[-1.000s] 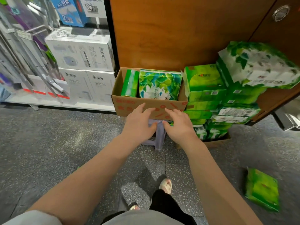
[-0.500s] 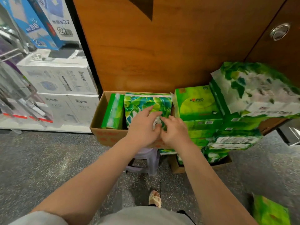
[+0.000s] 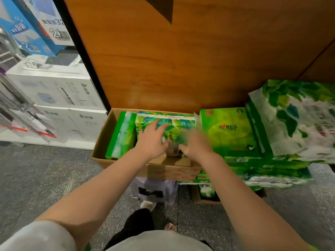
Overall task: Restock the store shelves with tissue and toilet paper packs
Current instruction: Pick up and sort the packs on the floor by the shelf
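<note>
An open cardboard box [image 3: 103, 142] stands on a pale plastic stool [image 3: 154, 191] against a wooden panel. Inside it lie a leaf-printed tissue pack [image 3: 174, 124] and, to its left, a green pack on edge [image 3: 121, 136]. My left hand [image 3: 153, 140] rests with spread fingers on the leaf-printed pack. My right hand [image 3: 194, 144] is blurred and lies over the same pack's right part, fingers extended. To the right, a stack of green tissue packs [image 3: 230, 133] carries a large leaf-printed toilet paper pack [image 3: 297, 120].
White appliance boxes [image 3: 59, 95] fill the low shelf at the left, with blue boxes [image 3: 32, 29] above them. A second cardboard box [image 3: 199, 198] sits on the speckled floor under the green stack. My feet stand just before the stool.
Both hands have moved forward from the box's front wall to the top of the leaf-printed pack and have spread apart. The camera has come closer over the box.
</note>
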